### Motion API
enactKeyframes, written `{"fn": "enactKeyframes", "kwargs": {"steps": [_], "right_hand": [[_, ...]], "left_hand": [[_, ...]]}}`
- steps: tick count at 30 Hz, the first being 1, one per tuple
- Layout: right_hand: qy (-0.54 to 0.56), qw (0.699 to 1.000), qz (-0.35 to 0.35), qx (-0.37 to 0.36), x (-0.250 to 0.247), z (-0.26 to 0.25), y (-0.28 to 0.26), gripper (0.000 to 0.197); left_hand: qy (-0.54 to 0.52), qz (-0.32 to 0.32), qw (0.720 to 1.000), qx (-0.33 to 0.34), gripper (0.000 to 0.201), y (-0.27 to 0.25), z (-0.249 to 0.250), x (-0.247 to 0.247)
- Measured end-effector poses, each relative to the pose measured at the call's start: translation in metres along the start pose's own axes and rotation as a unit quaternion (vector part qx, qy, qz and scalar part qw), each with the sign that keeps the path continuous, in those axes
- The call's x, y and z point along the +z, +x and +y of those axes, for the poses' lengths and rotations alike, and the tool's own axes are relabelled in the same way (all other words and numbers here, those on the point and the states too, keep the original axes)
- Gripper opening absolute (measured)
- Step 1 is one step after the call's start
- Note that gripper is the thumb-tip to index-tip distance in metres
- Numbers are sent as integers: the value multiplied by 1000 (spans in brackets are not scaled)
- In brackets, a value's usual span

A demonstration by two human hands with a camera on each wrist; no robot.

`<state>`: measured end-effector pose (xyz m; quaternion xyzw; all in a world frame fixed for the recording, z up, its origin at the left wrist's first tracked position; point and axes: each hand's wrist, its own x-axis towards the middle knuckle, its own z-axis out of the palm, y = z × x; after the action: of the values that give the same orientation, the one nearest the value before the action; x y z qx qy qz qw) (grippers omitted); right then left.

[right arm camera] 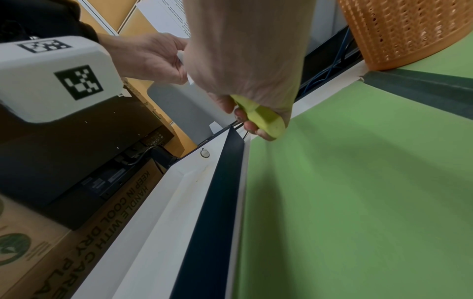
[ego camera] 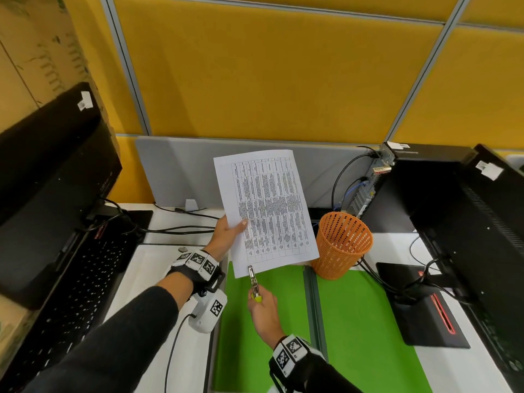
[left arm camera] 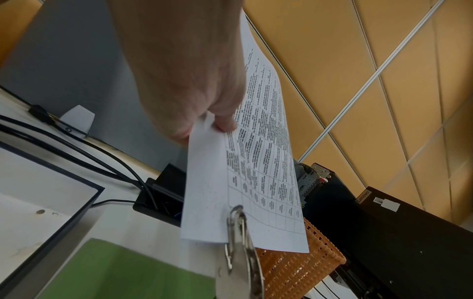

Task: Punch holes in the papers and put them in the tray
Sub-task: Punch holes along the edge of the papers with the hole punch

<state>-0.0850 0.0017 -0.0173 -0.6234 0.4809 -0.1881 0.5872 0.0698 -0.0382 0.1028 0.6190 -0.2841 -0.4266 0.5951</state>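
A printed sheet of paper (ego camera: 266,211) with a table on it is held upright above the desk. My left hand (ego camera: 226,234) pinches its left edge, thumb on the printed side; the left wrist view shows the same paper (left arm camera: 245,182) and left hand (left arm camera: 204,97). My right hand (ego camera: 262,307) grips the yellow-green handles of a metal hole punch (ego camera: 253,282), whose head sits over the paper's lower edge near the left corner. That hole punch (left arm camera: 238,242) straddles the edge in the left wrist view. My right hand (right arm camera: 245,81) curls round the handle (right arm camera: 266,121).
An orange mesh basket (ego camera: 344,245) stands right of the paper on green mats (ego camera: 368,321). Black monitors (ego camera: 51,177) flank both sides, with a keyboard (ego camera: 71,302) at left and cables behind. A grey and yellow partition (ego camera: 255,80) closes the back.
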Motion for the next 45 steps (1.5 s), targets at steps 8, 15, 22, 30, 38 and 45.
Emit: {"fn": "enactKeyframes", "kwargs": {"steps": [8, 15, 22, 30, 38, 45], "right_hand": [[-1, 1000, 1, 15, 5, 2, 0, 23], [-14, 1000, 6, 23, 5, -3, -3, 23], [-22, 1000, 12, 19, -6, -15, -16, 29], [0, 1000, 7, -8, -9, -28, -24, 31], [24, 1000, -4, -8, -7, -27, -25, 50], [45, 994, 12, -100, -6, -24, -26, 71]], "left_hand": [[6, 1, 1000, -6, 41, 2, -3, 1], [10, 1, 1000, -11, 42, 4, -5, 1], [9, -5, 1000, -14, 42, 3, -9, 3], [9, -6, 1000, -12, 41, 5, -9, 3], [9, -9, 1000, -5, 40, 3, -8, 2], [2, 6, 1000, -3, 39, 3, -9, -1]]}}
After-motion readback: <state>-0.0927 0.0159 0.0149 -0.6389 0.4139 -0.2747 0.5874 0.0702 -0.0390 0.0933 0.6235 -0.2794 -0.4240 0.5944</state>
